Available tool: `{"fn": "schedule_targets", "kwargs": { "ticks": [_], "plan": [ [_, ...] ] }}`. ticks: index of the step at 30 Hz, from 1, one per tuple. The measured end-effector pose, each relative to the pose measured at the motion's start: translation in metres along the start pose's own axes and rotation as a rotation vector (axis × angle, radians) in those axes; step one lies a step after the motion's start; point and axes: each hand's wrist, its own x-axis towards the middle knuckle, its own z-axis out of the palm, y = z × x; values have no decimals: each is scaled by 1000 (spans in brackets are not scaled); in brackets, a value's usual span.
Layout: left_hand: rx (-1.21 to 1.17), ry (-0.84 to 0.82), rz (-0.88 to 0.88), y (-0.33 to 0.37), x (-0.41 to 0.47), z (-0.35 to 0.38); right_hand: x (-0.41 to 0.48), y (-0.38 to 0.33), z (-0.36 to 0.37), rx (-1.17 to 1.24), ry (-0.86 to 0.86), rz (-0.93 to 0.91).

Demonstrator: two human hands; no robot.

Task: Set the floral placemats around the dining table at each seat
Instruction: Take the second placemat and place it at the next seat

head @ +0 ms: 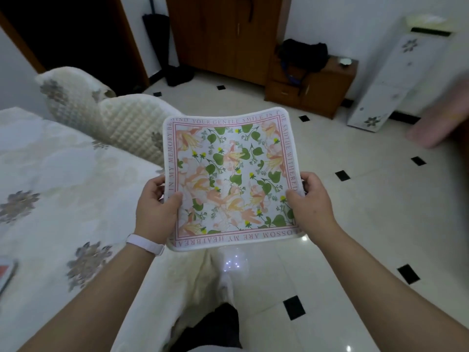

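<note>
A square floral placemat [229, 174], white with pink flowers, green leaves and a pink lettered border, is held flat in the air in front of me. My left hand [154, 207] grips its left edge, thumb on top. My right hand [311, 201] grips its right edge the same way. The placemat hovers over the floor, just right of the dining table [58, 189], which is covered with a cream floral cloth.
Two chairs with quilted cream covers [121, 118] stand at the table's far side. A phone-like object [6, 273] lies at the table's left edge. A wooden wardrobe [225, 34], a low cabinet [312, 85] and a white appliance [396, 80] line the far wall. Glossy tiled floor [355, 224] spreads to the right.
</note>
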Motion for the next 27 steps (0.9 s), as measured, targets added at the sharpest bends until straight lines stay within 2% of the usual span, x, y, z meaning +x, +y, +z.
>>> {"fn": "schedule_targets", "kwargs": {
  "ticks": [7, 15, 22, 27],
  "plan": [
    [-75, -85, -4, -5, 109, 82, 113, -2, -5, -39, 84, 42],
    [-108, -104, 4, 11, 237, 144, 246, -43, 11, -119, 123, 12],
    [-117, -90, -16, 30, 300, 200, 329, -53, -2, -103, 133, 6],
    [-76, -49, -33, 42, 337, 241, 401, -46, -10, -68, 75, -5]
  ]
}}
